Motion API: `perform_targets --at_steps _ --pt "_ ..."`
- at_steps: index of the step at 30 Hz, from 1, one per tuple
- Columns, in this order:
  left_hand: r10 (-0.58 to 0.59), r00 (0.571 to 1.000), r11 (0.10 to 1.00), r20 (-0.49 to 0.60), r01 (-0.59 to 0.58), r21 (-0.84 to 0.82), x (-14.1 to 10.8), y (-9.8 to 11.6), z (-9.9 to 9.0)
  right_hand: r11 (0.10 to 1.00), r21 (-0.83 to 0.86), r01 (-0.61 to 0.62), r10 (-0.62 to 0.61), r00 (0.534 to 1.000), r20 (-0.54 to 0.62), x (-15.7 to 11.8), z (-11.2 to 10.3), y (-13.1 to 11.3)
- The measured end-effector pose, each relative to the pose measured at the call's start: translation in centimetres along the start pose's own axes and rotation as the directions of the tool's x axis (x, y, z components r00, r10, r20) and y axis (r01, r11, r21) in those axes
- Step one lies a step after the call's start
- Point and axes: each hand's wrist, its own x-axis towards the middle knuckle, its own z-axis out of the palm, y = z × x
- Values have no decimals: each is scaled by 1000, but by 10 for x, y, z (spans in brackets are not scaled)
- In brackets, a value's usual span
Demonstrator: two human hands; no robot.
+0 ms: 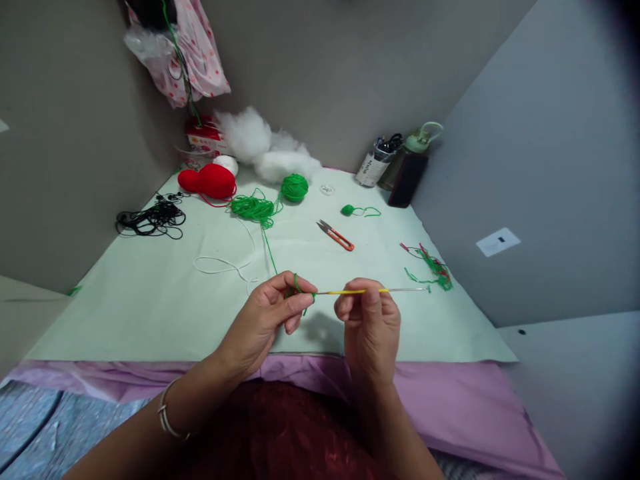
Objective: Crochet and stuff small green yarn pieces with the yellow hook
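Observation:
My right hand (pixel 371 320) is closed around the yellow grip of a crochet hook (pixel 345 292), which lies level and points left. Between thumb and fingers, my left hand (pixel 275 307) pinches green yarn (pixel 296 283), looped over a finger. The hook's left tip meets the yarn at my left fingertips; the exact stitch there is too small to make out. From my left hand a green strand (pixel 270 250) runs up to a loose green tangle (pixel 253 208) on the table. Orange thread snips (pixel 336 235) lie beyond my hands.
On the pale table cover (pixel 150 307) are black cord (pixel 153 217), red yarn (pixel 213 181), a green ball (pixel 295 188), a small green piece (pixel 347 210) and yarn scraps (pixel 435 270). White stuffing (pixel 280 157), a pen cup (pixel 374 165) and a phone (pixel 407 181) stand along the back walls.

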Motion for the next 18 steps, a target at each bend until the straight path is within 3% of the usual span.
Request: perform_targets --at_steps 6,11,18 --pt "-25 999 997 -20 24 -71 1 2 -2 990 69 -125 111 977 182 2 2 1" --pt "-4 998 993 -65 -4 -119 1 2 -4 927 151 -342 277 899 338 4 5 0" --pt "25 992 990 -122 -41 -133 4 2 -4 821 271 -502 360 824 436 2 5 1"
